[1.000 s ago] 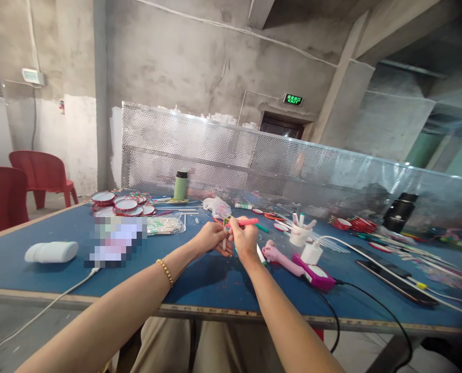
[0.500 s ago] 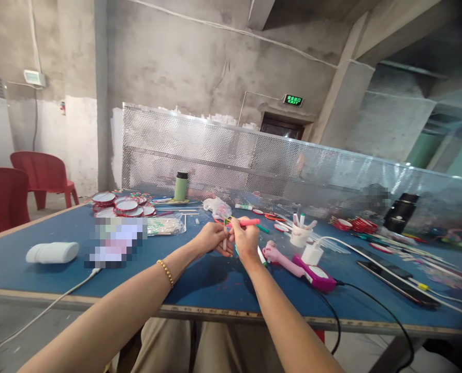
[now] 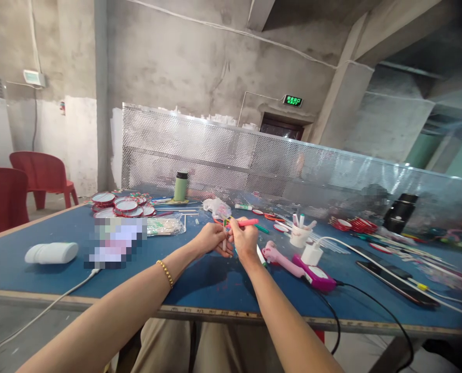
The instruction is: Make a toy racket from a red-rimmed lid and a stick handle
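Observation:
Both my hands meet above the middle of the blue table (image 3: 200, 280). My left hand (image 3: 211, 238), with a gold bracelet on its wrist, is closed in a pinch on a small pale stick (image 3: 224, 242). My right hand (image 3: 245, 239) is closed around a red marker (image 3: 248, 222) whose tip points at the top of the stick, where a small coloured piece sits. The two hands touch each other.
A pink glue gun (image 3: 293, 264) with a black cable lies right of my hands, beside a white charger (image 3: 312, 253) and a cup of markers (image 3: 299, 233). Red-rimmed discs (image 3: 124, 204), a green bottle (image 3: 181, 186), a white case (image 3: 51, 253), a phone (image 3: 394, 277) and red chairs (image 3: 40, 173) surround.
The red marker's far end has wobbled slightly; both hands stay together in the same place.

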